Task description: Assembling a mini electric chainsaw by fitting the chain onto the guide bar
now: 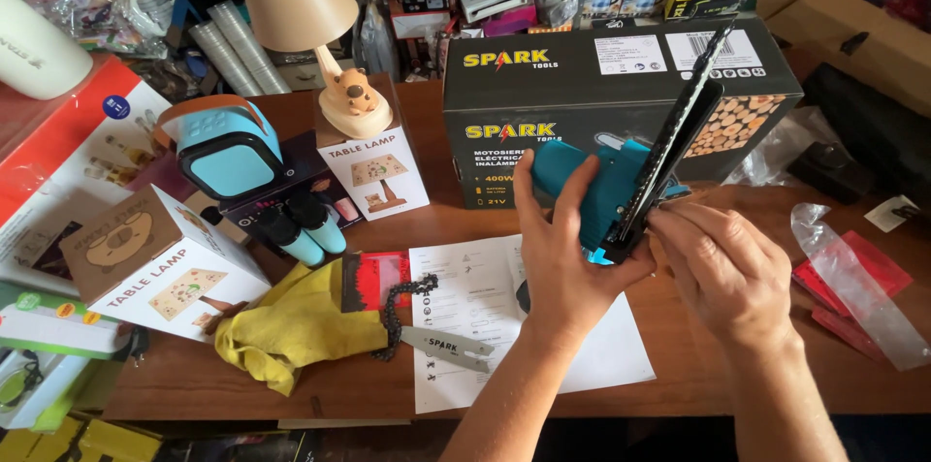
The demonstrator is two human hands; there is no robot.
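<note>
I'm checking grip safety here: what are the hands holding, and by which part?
The left hand grips the teal mini chainsaw around its body. The right hand pinches the base of its guide bar.

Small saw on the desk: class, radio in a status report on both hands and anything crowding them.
Left hand grips teal saw. Right hand pinches its black bar. Dark box close behind; loose chain left.

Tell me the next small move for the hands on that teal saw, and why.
Probably press the chain down into the bar's edge near the body. The left hand grips the teal mini chainsaw with its black guide bar pointing up and away, and the right hand has its fingertips pinched at the bar's base, where the fitting seems unfinished.
</note>
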